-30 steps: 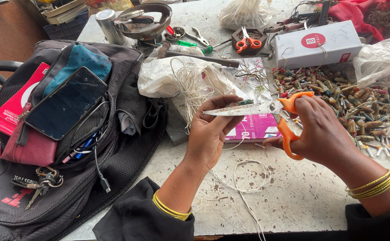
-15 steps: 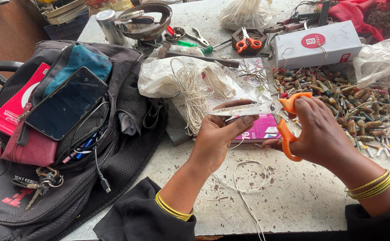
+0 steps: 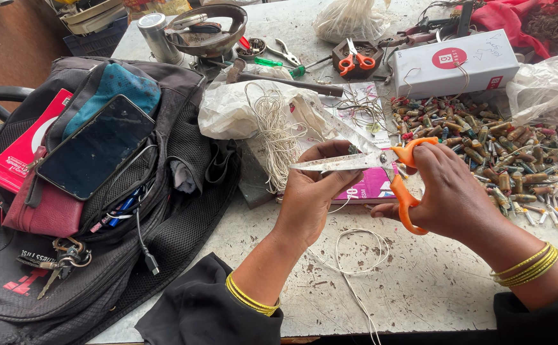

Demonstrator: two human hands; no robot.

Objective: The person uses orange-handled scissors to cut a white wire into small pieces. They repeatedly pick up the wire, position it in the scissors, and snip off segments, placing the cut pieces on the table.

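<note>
My right hand [image 3: 452, 191] grips orange-handled scissors [image 3: 381, 167], their blades parted and pointing left. My left hand [image 3: 312, 191] is raised beside the blades, fingers pinched on a thin white string [image 3: 354, 254] that loops down onto the table. A skein of the same white string [image 3: 274, 134] lies just behind my left hand on a crumpled white plastic bag [image 3: 228, 108]. A pink booklet [image 3: 368, 185] lies under the scissors.
A black backpack [image 3: 100, 255] with a phone [image 3: 95, 147], keys [image 3: 61, 259] and a red wallet fills the left. Several small wrapped cylinders [image 3: 496, 147] are heaped at right. A white box [image 3: 452, 64], second scissors [image 3: 355, 61], tools and a metal bowl [image 3: 208, 29] stand behind.
My left hand has lifted and closed in toward the scissor blades with the string. The right hand with the scissors has stayed almost still.
</note>
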